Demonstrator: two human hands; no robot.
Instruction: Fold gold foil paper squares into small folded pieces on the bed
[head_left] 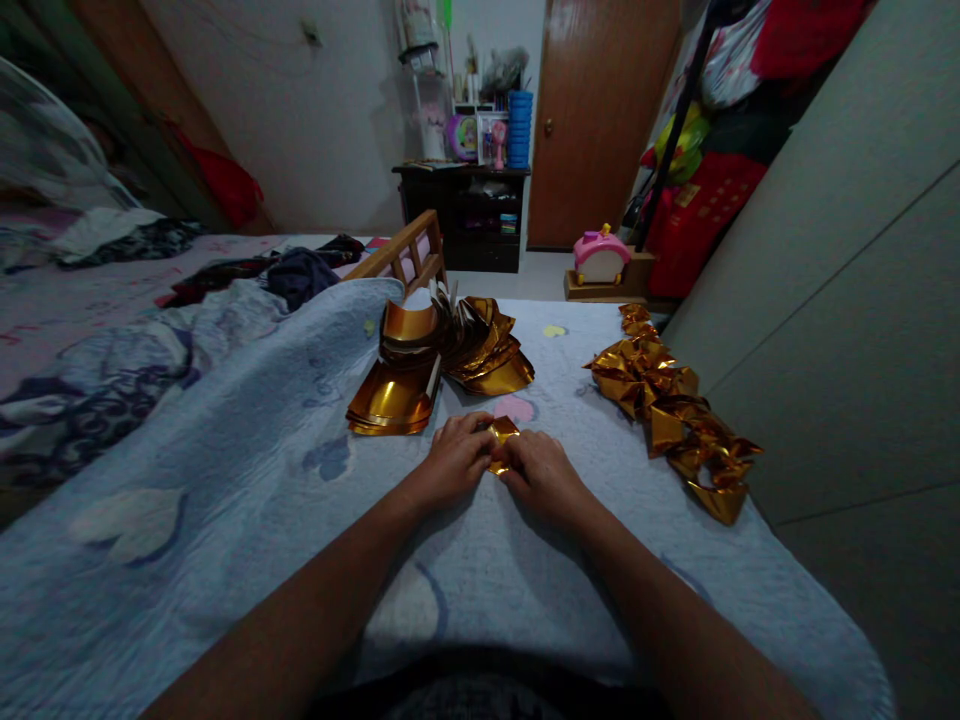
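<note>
Between my two hands is a small piece of gold foil paper (pixel 504 428), partly folded and resting on the light blue bed cover (pixel 480 570). My left hand (pixel 459 458) grips its left side with curled fingers. On the opposite side, my right hand (pixel 546 466) pinches the paper, thumb toward me. The fingers cover much of the sheet. Just beyond my left hand lie curved stacks of gold foil paper (pixel 397 395), with more sheets (pixel 491 350) fanned out to their right. Several folded gold paper shapes (pixel 637 375) are heaped along the right edge of the bed.
A wooden rail (pixel 397 245) rises at the bed's far left corner. Rumpled clothes (pixel 300 275) lie on the left. Beyond stand a dark cabinet (pixel 461 220), a brown door (pixel 589 120) and a pink toy (pixel 602 255). A pale panel (pixel 847 300) borders the right side.
</note>
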